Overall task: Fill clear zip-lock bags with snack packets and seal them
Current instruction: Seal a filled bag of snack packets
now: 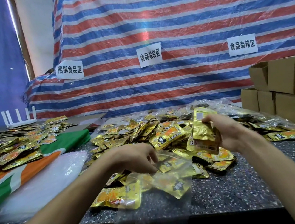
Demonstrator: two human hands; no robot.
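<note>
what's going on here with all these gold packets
A person is packing snacks at a speckled table. Their right hand holds a small stack of gold packets above a clear bag, and the left hand pinches the bag's rim with its fingers. The bag lies on the table with its mouth apparently open, and some packets show through it. A pile of loose packets lies behind, with cardboard boxes stacked at the right.

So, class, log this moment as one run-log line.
step: filling | left hand: pinches clear bag | right hand: grips snack packets | seal: pending
</note>
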